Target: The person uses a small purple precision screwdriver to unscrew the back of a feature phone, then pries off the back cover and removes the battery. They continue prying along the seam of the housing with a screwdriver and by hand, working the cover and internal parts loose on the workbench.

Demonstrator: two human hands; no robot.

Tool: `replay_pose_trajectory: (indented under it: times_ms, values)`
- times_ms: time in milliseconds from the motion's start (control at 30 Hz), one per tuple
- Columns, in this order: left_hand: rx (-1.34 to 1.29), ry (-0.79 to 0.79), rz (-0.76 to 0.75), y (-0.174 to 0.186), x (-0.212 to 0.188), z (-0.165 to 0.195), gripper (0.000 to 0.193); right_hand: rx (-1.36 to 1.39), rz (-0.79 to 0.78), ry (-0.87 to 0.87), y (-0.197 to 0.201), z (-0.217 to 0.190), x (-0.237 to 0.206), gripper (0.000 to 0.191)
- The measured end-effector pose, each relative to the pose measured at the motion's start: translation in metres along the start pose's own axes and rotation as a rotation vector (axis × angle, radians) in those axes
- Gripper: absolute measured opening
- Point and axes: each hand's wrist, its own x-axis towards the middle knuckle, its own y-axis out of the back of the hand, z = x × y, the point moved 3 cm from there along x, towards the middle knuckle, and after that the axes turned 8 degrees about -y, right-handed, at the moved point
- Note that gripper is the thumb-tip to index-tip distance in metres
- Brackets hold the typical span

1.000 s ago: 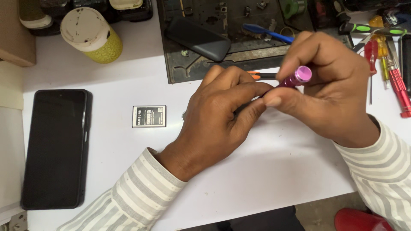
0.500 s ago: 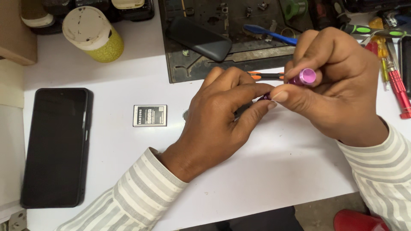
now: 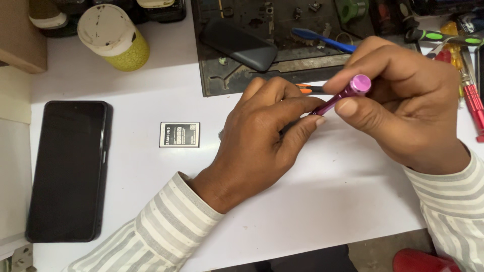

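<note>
Right hand [image 3: 413,111] grip clamped on purple screwdriver [image 3: 343,96], tilted above white bench [image 3: 322,211]; left hand [image 3: 262,136] fingers closed around its lower shaft. Small battery [image 3: 179,134], black phone [image 3: 68,168] to left.

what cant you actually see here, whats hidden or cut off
Head view only:
- Tip of the purple screwdriver: hidden behind the left hand.
- Whatever the left hand's fingers press on: covered by that hand.
- Red-handled tools: partly behind the right hand, cut off by the right edge.
- Parts on the dark work mat: too small to identify.
</note>
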Motion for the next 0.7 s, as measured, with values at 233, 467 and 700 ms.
replay_pose_trajectory:
  times_ms: [233,467,700]
  values:
    - [0.003,0.009,0.018,-0.001,-0.001,0.0,0.02,-0.061,0.013,0.093,-0.001,0.013,0.001,0.028]
    - [0.019,-0.02,0.009,0.001,-0.001,-0.001,0.02,0.021,-0.019,0.037,-0.006,0.004,-0.001,0.028]
    - [0.117,-0.064,0.003,0.013,0.004,0.002,0.029,-0.051,0.003,-0.014,-0.004,-0.006,0.0,0.02]
